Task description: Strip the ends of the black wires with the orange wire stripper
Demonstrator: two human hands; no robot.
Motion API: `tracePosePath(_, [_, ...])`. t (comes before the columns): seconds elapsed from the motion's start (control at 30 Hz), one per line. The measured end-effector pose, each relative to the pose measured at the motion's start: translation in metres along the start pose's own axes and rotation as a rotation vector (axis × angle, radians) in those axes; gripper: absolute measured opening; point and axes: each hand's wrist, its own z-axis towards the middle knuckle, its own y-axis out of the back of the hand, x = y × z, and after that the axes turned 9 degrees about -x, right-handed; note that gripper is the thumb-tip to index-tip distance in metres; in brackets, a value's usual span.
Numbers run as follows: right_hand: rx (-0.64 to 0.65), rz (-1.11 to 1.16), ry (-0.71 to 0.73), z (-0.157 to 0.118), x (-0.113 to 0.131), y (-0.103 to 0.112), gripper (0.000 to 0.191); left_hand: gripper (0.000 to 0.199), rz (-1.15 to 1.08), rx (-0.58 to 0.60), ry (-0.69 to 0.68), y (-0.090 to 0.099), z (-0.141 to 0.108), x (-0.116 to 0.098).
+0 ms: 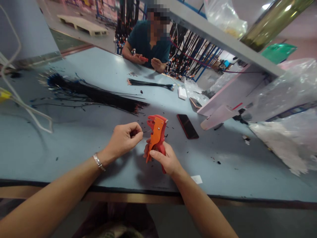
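Note:
My right hand (164,157) grips the handles of an orange and red wire-stripping tool (157,130), whose jaws point up and to the left. Just left of the tool, my left hand (126,138) is closed, thumb against the curled fingers; whatever it pinches, if anything, is too small to make out. Beyond both hands lies a large bundle of black wires (99,94) on the blue-grey table (81,148), its near end close to the tool. A smaller bundle of black wires (150,84) rests farther back.
A dark phone (187,126) lies right of the tool, with a white box (182,93) and another phone (195,102) behind it. Across the table sits a person (141,39) holding a red tool. Plastic bags (284,89) fill the right side; a white cable (22,102) hangs at left.

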Motion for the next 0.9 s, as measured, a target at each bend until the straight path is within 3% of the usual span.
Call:
tracePosePath(0.3, [0.001,-0.258,0.094,-0.004,0.003,-0.004,0.035,0.018,-0.082,0.035,0.028,0.003,0.001,-0.007])
tracePosePath(0.57, [-0.044,-0.323,0.152,-0.002,0.005,-0.008,0.019,0.017,-0.131,0.094,0.032,0.003,-0.002,-0.009])
tracePosePath(0.9, [-0.119,-0.429,0.196,-0.002,0.01,-0.015,0.014,0.018,-0.163,0.061,0.059,0.0,-0.004,-0.013])
